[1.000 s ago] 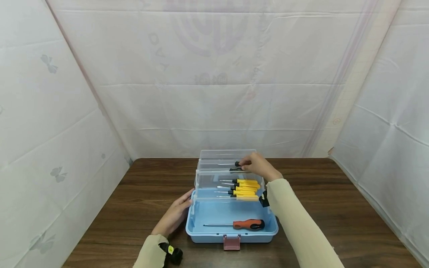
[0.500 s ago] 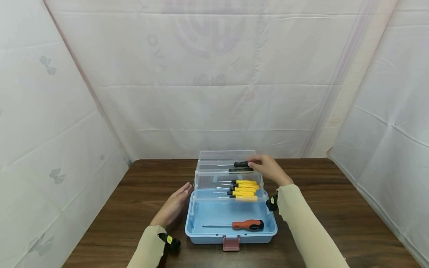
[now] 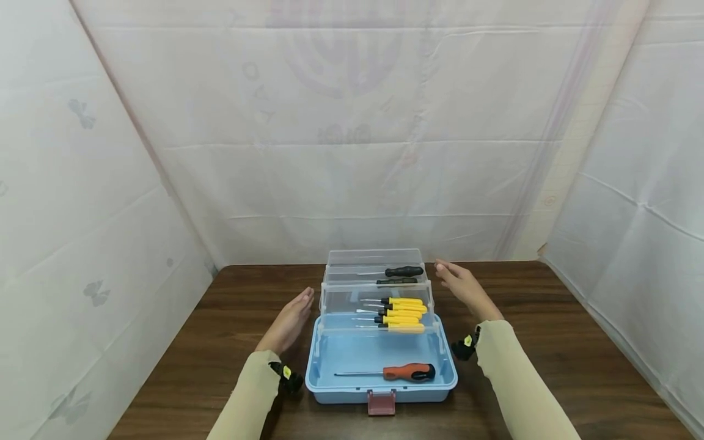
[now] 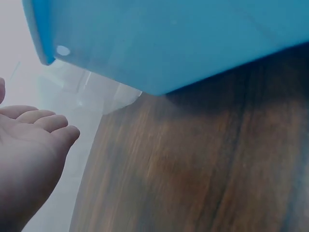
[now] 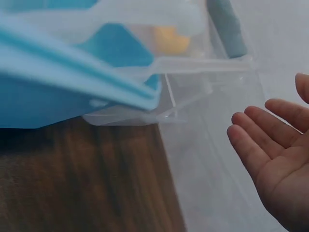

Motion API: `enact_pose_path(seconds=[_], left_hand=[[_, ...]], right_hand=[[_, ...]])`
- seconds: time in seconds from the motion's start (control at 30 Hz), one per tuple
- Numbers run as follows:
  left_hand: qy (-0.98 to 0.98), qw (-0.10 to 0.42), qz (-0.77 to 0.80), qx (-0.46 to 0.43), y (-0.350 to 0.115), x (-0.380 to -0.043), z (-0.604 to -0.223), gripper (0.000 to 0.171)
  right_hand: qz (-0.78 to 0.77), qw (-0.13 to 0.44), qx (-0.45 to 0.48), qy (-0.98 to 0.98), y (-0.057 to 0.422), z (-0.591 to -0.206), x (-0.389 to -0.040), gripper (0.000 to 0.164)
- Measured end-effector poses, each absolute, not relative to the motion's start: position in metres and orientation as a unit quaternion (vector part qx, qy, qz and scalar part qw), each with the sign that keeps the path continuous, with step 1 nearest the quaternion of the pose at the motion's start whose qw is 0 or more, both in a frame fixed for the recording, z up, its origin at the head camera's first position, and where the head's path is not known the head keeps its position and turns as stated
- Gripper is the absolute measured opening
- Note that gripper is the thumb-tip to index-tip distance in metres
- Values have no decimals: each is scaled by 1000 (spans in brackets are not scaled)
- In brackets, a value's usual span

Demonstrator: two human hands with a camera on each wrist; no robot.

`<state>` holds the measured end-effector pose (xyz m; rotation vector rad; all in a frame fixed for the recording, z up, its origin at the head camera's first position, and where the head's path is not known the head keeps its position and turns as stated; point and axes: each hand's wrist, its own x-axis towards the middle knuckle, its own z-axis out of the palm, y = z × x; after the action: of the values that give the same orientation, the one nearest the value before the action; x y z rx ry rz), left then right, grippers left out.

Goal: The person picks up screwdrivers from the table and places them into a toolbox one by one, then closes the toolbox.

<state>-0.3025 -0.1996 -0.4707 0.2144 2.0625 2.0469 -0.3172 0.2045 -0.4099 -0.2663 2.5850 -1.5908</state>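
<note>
A blue toolbox [image 3: 379,396] stands on the table with its clear trays [image 3: 338,299] raised in steps behind it. Two black-handled screwdrivers, one of them the upper black screwdriver [image 3: 404,271], lie in the rear tray. Several yellow-handled screwdrivers [image 3: 404,314] fill the front tray. An orange-and-black screwdriver [image 3: 409,372] lies in the blue base, shaft to the left. My left hand [image 3: 290,321] is beside the box's left side, fingers extended and holding nothing. To the right of the trays, my right hand [image 3: 464,287] has its fingers spread with an empty palm, as the right wrist view shows.
The dark wooden table [image 3: 242,305] extends on both sides of the box. White sheeting [image 3: 352,183] hangs at the back and along both sides. A pink latch [image 3: 381,403] hangs down at the box's front.
My right hand has let go of the upper black screwdriver, which now lies in the rear tray, and has moved right. My left hand has come away from the box's side.
</note>
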Motion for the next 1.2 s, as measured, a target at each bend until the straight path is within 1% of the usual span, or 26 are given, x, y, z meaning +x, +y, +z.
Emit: enact_pose_path(seconds=[0.2, 0.33, 0.43, 0.83, 1.2], left_hand=[[708, 123, 694, 58, -197, -310, -474, 58], [731, 129, 667, 58, -196, -314, -476, 60], [740, 132, 656, 62, -196, -316, -478, 60], [724, 167, 665, 74, -199, -320, -485, 60], [711, 178, 671, 109, -190, -323, -490, 52]], right_hand=[[-547, 93, -65, 829, 210, -430, -321, 67], [-551, 127, -41, 824, 211, -444, -322, 69], [-549, 144, -39, 822, 211, -453, -322, 69], [-568, 180, -84, 799, 210, -474, -324, 66], [-583, 205, -70, 783, 203, -479, -322, 68]])
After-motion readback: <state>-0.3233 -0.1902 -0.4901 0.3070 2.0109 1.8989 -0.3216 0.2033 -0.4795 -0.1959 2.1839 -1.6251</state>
